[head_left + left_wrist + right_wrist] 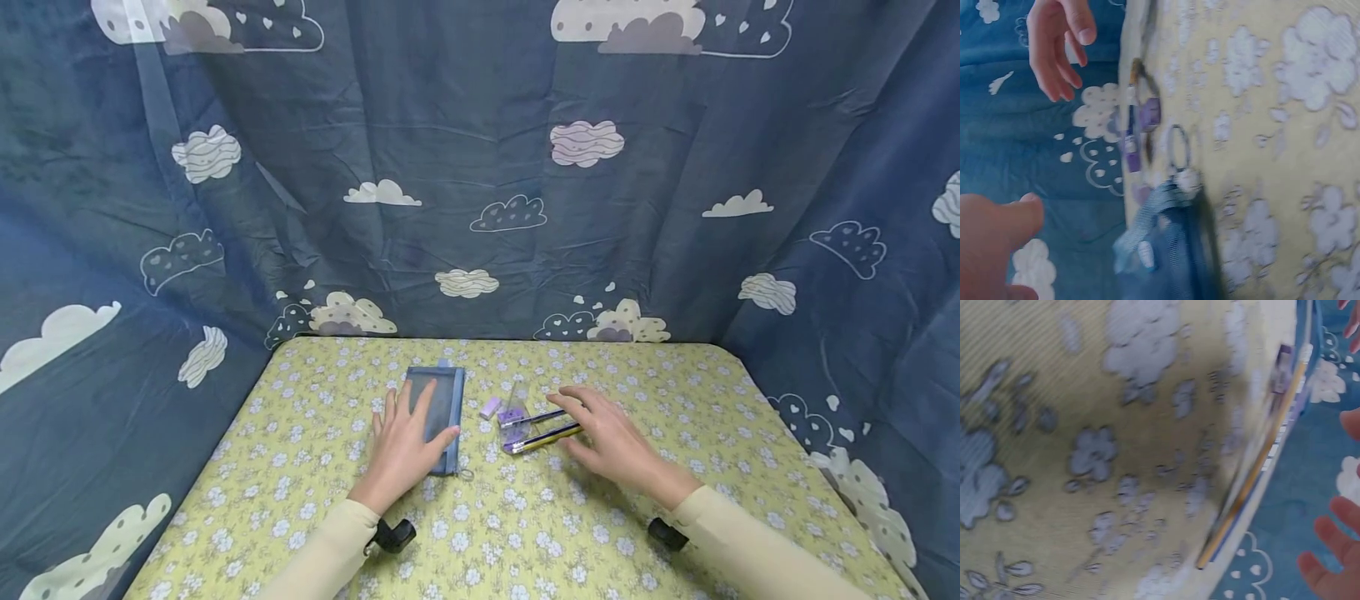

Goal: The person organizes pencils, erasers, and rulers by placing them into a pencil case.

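My left hand [401,450] is over a blue mesh zip pouch [453,417], fingers spread; whether it touches the pouch is unclear. The pouch lies flat, its zipper running along the right side with a ring pull at the near end. Fingers apart and loosely bent, my right hand [611,437] hovers by two pencils, one dark [536,418] and one yellow-and-dark striped [547,437]. In the right wrist view the striped pencil [1254,481] lies below the fingers, a gap between them. Under the pencils' left ends sits a clear and purple item [513,412], partly covered.
A small pale purple block [491,407], like an eraser, lies between the pouch and the pencils. Yellow flowered cloth [300,417] covers the table. Dark blue cloud-patterned curtains [465,242] hang behind and on both sides.
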{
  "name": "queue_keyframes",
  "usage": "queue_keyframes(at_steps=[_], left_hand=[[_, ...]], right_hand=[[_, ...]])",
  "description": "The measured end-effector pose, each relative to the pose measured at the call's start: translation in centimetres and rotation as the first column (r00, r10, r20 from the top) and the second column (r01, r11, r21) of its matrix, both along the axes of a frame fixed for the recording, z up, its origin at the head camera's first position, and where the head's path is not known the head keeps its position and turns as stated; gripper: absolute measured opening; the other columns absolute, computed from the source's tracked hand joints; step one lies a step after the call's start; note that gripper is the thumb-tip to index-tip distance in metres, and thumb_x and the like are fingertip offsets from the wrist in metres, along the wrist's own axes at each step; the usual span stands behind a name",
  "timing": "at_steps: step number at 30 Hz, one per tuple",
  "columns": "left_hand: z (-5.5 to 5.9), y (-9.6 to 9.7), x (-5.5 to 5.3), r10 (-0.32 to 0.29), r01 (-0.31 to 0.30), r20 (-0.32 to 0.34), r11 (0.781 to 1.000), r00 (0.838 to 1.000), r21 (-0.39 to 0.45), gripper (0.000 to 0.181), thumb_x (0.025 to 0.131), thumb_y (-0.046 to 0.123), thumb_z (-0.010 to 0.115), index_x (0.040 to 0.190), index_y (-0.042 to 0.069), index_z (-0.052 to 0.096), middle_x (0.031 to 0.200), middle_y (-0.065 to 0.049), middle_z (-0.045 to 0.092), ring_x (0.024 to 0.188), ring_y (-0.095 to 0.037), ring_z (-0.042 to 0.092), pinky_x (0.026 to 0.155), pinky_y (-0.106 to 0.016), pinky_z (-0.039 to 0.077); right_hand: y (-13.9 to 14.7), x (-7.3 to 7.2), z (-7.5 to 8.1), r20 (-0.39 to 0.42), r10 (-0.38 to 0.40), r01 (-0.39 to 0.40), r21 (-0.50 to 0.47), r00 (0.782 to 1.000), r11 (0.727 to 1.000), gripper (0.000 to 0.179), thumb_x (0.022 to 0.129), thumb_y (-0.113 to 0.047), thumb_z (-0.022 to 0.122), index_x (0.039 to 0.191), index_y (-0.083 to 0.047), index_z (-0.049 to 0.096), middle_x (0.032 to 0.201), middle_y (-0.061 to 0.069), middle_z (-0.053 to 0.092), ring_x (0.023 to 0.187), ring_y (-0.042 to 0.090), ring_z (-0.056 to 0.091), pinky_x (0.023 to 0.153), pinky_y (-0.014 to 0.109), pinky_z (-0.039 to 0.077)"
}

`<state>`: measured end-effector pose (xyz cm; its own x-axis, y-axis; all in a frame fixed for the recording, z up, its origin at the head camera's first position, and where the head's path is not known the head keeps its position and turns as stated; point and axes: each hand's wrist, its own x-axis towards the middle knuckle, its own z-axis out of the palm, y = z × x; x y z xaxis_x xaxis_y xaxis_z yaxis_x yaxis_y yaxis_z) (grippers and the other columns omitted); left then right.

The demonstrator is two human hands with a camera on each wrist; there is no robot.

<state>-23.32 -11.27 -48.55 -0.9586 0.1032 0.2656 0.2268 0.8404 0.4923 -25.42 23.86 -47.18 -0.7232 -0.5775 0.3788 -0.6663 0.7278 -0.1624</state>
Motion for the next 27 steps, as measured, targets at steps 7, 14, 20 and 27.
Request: queue_keyframes(at_steps=[7,14,20,27], left_hand=[[-1.3,-0.1,-0.8,0.050,-0.062,0.078,0.986,0.996,0.156,0.078,0.092,0.054,0.067,0.157,0.024,0.035,0.160,-0.025,0.025,0.147,-0.052,0.013,0.104,-0.080,0.009],[-2.3,0.1,-1.3,0.070,-0.096,0.133,0.975,0.989,0.198,0.083,0.089,0.054,0.071,0.157,0.023,0.035,0.158,-0.027,0.027,0.146,-0.049,0.020,0.102,-0.082,0.011],[-2.5,0.5,-1.4,0.071,-0.098,0.142,0.976,0.987,0.195,0.086,0.086,0.056,0.073,0.156,0.021,0.037,0.157,-0.028,0.028,0.144,-0.049,0.023,0.101,-0.082,0.013],[-2.6,1.5,-1.5,0.089,-0.112,0.133,0.978,0.987,0.174,0.087,0.083,0.054,0.077,0.154,0.021,0.040,0.155,-0.029,0.029,0.142,-0.051,0.024,0.097,-0.082,0.020]], right_hand=[[0.7,-1.2,-1.4,0.073,0.031,-0.025,-0.079,0.997,0.997,0.070,0.089,-0.024,0.079,0.150,-0.029,0.045,0.147,0.004,0.046,0.126,0.025,0.051,0.085,0.045,0.052],[1.4,-1.9,-2.2,0.156,0.003,0.021,-0.148,0.988,0.989,0.062,0.088,-0.019,0.080,0.144,-0.023,0.054,0.141,0.003,0.052,0.121,0.026,0.056,0.084,0.048,0.053],[1.9,-3.3,-2.7,0.293,-0.004,0.076,-0.236,0.956,0.969,0.053,0.093,-0.020,0.075,0.143,-0.019,0.056,0.139,0.000,0.056,0.124,0.029,0.056,0.094,0.056,0.049],[2.2,-4.5,-3.3,0.371,0.004,0.118,-0.305,0.929,0.945,0.046,0.094,-0.019,0.073,0.138,-0.013,0.060,0.134,0.002,0.060,0.120,0.034,0.059,0.097,0.057,0.047]])
